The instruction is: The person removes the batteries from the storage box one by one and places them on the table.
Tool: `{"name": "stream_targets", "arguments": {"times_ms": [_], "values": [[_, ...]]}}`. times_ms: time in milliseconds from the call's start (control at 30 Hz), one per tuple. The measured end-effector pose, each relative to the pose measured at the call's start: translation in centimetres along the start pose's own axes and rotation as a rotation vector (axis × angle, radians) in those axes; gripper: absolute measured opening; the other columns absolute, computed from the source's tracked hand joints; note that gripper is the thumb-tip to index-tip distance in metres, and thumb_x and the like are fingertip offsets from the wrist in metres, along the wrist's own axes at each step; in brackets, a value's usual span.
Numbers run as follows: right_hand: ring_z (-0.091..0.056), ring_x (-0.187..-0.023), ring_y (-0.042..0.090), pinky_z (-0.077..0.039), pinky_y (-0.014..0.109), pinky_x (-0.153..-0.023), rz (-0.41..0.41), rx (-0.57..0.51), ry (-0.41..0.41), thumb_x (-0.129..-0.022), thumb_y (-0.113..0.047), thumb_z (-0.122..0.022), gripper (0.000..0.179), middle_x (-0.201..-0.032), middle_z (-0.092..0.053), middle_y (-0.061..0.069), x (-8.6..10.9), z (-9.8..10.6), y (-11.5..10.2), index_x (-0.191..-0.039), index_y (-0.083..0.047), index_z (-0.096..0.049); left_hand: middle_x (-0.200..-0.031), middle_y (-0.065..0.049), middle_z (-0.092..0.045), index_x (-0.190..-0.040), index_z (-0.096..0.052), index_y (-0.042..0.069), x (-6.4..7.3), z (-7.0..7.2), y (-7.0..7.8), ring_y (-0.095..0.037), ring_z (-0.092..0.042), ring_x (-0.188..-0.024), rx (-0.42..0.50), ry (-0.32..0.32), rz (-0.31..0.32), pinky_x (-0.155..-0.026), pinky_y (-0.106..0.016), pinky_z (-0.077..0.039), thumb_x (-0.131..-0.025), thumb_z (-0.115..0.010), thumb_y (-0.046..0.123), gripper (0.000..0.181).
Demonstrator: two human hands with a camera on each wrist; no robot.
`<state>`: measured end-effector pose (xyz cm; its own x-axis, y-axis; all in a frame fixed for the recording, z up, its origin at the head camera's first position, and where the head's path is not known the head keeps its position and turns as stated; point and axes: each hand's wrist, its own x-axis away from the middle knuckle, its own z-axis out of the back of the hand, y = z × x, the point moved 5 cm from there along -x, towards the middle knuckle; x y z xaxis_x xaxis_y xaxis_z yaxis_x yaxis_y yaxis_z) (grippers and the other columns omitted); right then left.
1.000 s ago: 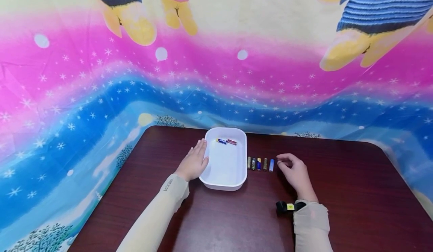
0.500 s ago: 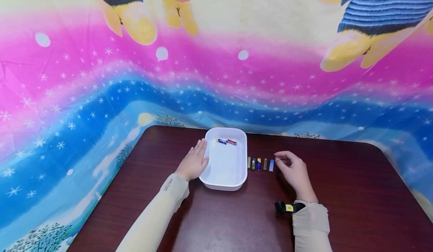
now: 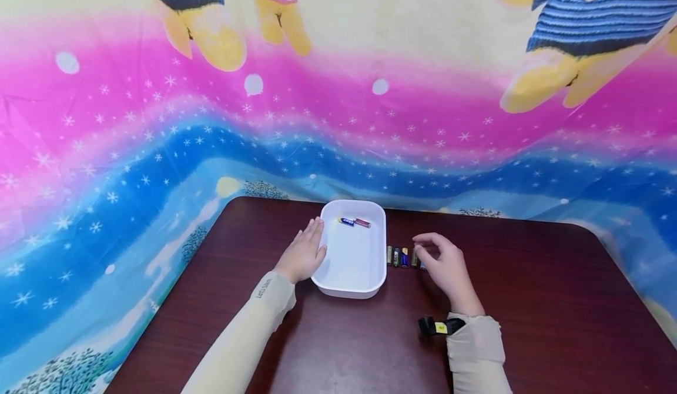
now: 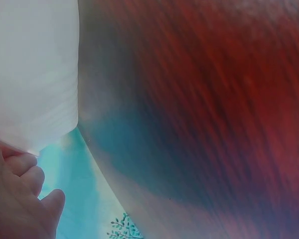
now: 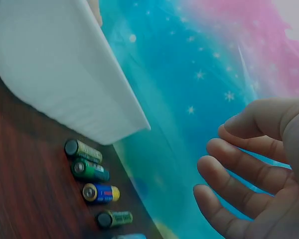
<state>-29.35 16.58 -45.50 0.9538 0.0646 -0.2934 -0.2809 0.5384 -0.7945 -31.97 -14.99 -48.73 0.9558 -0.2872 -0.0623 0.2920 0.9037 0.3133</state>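
A white tray [image 3: 349,259] stands on the table with a blue battery [image 3: 346,221] and a red battery [image 3: 363,223] lying inside near its far end. My left hand [image 3: 301,254] rests along the tray's left side, fingers extended to its rim. Right of the tray, several batteries lie in a row, among them a blue-and-gold battery [image 3: 404,257] and a green battery [image 5: 90,170]. Over the right end of that row hovers my right hand [image 3: 443,264], fingers loosely bent and holding nothing, as the right wrist view confirms. It partly hides a light-blue battery [image 5: 129,236].
The dark red-brown wooden table [image 3: 550,300] has rounded far corners. Behind it hangs a colourful printed cloth [image 3: 338,117]. A black strap with a yellow label [image 3: 441,327] is on my right wrist.
My right hand has moved left from beside the row to above its right end, now covering part of the light-blue battery. The left hand and the tray have stayed put.
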Motion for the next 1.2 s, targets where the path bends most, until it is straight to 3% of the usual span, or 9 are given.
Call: {"name": "stream_targets", "arguments": {"times_ms": [567, 1200], "values": [[-0.067, -0.095, 0.024, -0.057, 0.04, -0.084, 0.031, -0.102, -0.014, -0.098, -0.015, -0.067, 0.019, -0.107, -0.072, 0.01, -2.9, -1.8, -3.8, -0.115, -0.007, -0.072, -0.168, -0.014, -0.015, -0.16, -0.018, -0.001, 0.3, 0.1, -0.2, -0.027, -0.011, -0.155, -0.005, -0.006, 0.009, -0.124, -0.048, -0.018, -0.109, -0.041, 0.029, 0.064], [-0.066, -0.087, 0.029, -0.058, 0.041, -0.08, -0.067, -0.168, -0.045, -0.098, -0.014, -0.062, 0.021, -0.102, -0.069, 0.015, -7.6, -5.1, -6.3, -0.114, -0.004, -0.071, -0.168, -0.013, -0.016, -0.16, -0.019, -0.001, 0.0, 0.0, -0.1, -0.028, -0.014, -0.155, -0.022, 0.011, -0.015, -0.124, -0.048, -0.02, -0.108, -0.041, 0.029, 0.064]]}}
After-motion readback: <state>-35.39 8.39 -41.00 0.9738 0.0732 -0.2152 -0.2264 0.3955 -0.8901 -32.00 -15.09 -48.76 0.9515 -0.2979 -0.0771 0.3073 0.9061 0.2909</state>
